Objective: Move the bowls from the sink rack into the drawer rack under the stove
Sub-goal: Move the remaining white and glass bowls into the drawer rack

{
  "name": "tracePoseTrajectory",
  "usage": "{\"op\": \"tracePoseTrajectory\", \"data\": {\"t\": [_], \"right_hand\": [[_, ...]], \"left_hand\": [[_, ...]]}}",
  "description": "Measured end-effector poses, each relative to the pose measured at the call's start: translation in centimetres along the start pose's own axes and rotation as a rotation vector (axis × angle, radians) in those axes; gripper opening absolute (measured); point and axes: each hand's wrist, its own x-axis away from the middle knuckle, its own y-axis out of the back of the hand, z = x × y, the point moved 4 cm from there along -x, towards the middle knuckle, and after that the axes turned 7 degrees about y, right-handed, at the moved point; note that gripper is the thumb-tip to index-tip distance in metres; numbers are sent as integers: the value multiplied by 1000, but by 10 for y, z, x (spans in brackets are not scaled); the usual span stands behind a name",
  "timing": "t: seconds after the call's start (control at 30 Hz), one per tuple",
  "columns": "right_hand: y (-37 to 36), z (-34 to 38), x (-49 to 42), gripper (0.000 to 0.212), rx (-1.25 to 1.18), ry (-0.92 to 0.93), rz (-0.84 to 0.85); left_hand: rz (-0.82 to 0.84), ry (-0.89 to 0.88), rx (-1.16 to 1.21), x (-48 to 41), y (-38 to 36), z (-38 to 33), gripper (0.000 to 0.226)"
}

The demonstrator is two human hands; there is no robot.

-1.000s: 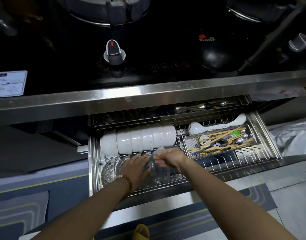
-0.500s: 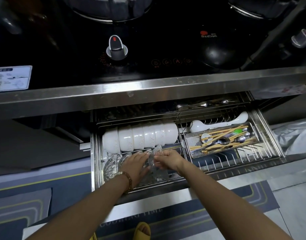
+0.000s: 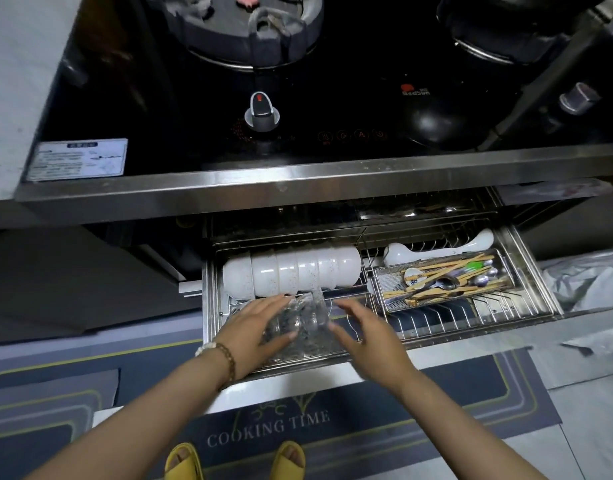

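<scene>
The drawer rack [image 3: 447, 323] is pulled out under the black stove [image 3: 333, 98]. A row of white bowls [image 3: 291, 273] stands on edge in its back left part. In front of them stand clear glass bowls [image 3: 303, 318], on edge in the front left slots. My left hand [image 3: 255, 329] rests flat against the left side of the glass bowls, thumb under them. Just to their right my right hand [image 3: 364, 329] hovers with spread fingers and holds nothing. The sink rack is out of view.
A mesh tray [image 3: 440, 282] of chopsticks and spoons sits in the drawer's right half, with a white ladle [image 3: 436, 249] behind it. Bare wire slots lie in front of the tray. The steel counter edge [image 3: 298, 188] overhangs the drawer. A mat [image 3: 270, 431] and my yellow slippers are below.
My right hand has let go of the glass bowl and drawn back to the right with fingers spread. My left hand stays pressed on the glass bowls. The camera has pulled back.
</scene>
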Motion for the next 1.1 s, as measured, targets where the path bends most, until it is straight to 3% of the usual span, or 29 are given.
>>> {"op": "tracePoseTrajectory", "data": {"t": [0.13, 0.23, 0.43, 0.63, 0.9, 1.1], "right_hand": [[-13, 16, 25, 74, 312, 276, 111], [-23, 12, 29, 73, 473, 386, 161], [-22, 13, 25, 82, 493, 422, 118], [-16, 22, 14, 93, 527, 447, 72], [1, 47, -31, 102, 702, 493, -223], [12, 75, -72, 105, 896, 522, -398]], "left_hand": [[1, -29, -33, 29, 6, 6, 85], [13, -47, -86, 45, 6, 12, 93], [33, -64, -155, 55, 1, 19, 110], [-217, -194, -306, 47, 20, 16, 113], [-625, -260, -609, 26, 72, 0, 132], [-835, -144, -692, 15, 111, -11, 145]]}}
